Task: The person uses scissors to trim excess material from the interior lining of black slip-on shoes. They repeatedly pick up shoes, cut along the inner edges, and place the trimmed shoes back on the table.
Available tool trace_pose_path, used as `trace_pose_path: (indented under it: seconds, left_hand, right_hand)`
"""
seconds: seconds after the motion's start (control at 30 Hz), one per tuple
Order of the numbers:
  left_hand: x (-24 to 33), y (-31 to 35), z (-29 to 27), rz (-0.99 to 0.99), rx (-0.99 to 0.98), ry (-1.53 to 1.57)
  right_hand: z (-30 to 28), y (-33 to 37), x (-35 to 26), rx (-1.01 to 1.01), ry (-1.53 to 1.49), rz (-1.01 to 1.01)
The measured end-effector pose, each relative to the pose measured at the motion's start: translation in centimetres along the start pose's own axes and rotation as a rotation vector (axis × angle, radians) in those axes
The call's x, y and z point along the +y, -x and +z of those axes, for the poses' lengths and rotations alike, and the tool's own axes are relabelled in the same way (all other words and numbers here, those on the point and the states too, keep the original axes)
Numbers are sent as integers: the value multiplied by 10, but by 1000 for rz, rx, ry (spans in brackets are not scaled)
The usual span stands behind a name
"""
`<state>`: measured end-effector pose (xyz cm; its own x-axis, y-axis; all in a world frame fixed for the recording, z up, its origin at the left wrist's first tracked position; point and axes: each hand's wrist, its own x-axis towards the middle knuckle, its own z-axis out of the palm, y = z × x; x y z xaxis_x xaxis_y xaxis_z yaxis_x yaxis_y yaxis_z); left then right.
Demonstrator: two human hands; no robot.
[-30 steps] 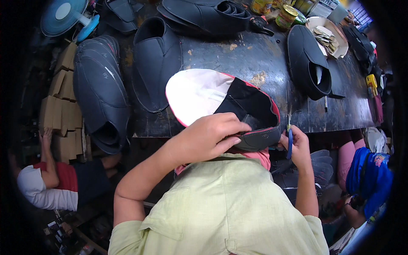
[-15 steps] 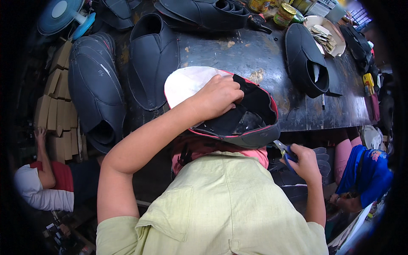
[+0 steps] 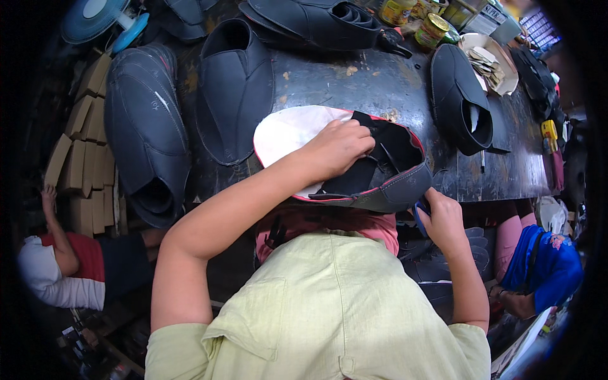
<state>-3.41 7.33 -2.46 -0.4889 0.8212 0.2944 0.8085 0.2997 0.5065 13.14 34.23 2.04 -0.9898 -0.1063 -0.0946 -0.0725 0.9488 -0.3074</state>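
Note:
My left hand [image 3: 342, 147] reaches across and is closed on a black shoe upper [image 3: 405, 190] with red edging, turned so that its white lining [image 3: 288, 130] shows. The fingers pinch at the dark inner part; their tips are partly hidden. At the upper's near right edge, my right hand [image 3: 443, 218] is closed round a pair of scissors [image 3: 419, 217]. Only the blue handle shows; the blades are hidden by the upper.
More black uppers lie at the left, a stack [image 3: 147, 126] and a single one [image 3: 234, 95], with another upper [image 3: 461, 101] at right. Jars [image 3: 432, 30] and a tray [image 3: 516, 73] of small pieces stand at the back. Two people work at the sides.
My right hand has moved up and slightly left, and the scissor blades have gone out of sight by the upper. The upper and my left hand have shifted slightly right.

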Motion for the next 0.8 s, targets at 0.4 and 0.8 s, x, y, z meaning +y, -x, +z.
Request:
trace_pose_path:
  seconds: [0.4, 0.8]
  left_hand:
    - [-1, 11, 0, 1, 114, 133]
    - [-6, 3, -1, -103, 152, 246]
  right_hand:
    - [-24, -15, 12, 21, 126, -165]
    - [-11, -46, 1, 111, 145, -364]
